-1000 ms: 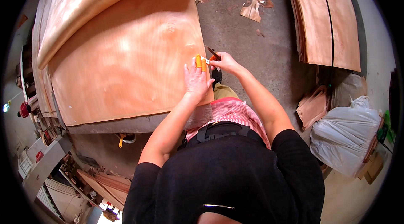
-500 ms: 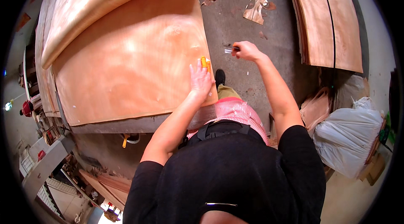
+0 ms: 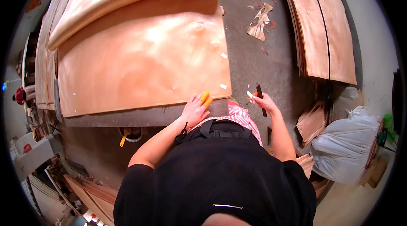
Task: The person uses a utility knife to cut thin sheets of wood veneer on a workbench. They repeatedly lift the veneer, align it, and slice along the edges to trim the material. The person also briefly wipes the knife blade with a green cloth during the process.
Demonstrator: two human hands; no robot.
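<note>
A wide sheet of wood veneer (image 3: 140,64) lies flat, with several small white patches (image 3: 223,86) on it, two of them along its right edge. My left hand (image 3: 195,110) is at the sheet's near edge, close to the right corner. Its fingers are stretched out, two wearing orange-yellow finger covers (image 3: 205,99), and it holds nothing. Off the sheet's right side, over the floor, my right hand (image 3: 265,102) grips a dark, narrow, bar-shaped tool (image 3: 259,90). A small white piece (image 3: 249,95) shows at its fingertips, and an orange cover is partly visible there.
A rolled-back veneer layer (image 3: 140,3) curves across the far side. Veneer scraps (image 3: 260,22) litter the floor (image 3: 280,56). Strapped veneer sheets (image 3: 339,26) stand at the right, near a white plastic sack (image 3: 345,145). A yellow-handled tool (image 3: 124,137) rests in a container below the near edge.
My left hand has slid back from the sheet's right side to its near edge, uncovering the white patches. My right hand has drawn back toward my body with the dark tool.
</note>
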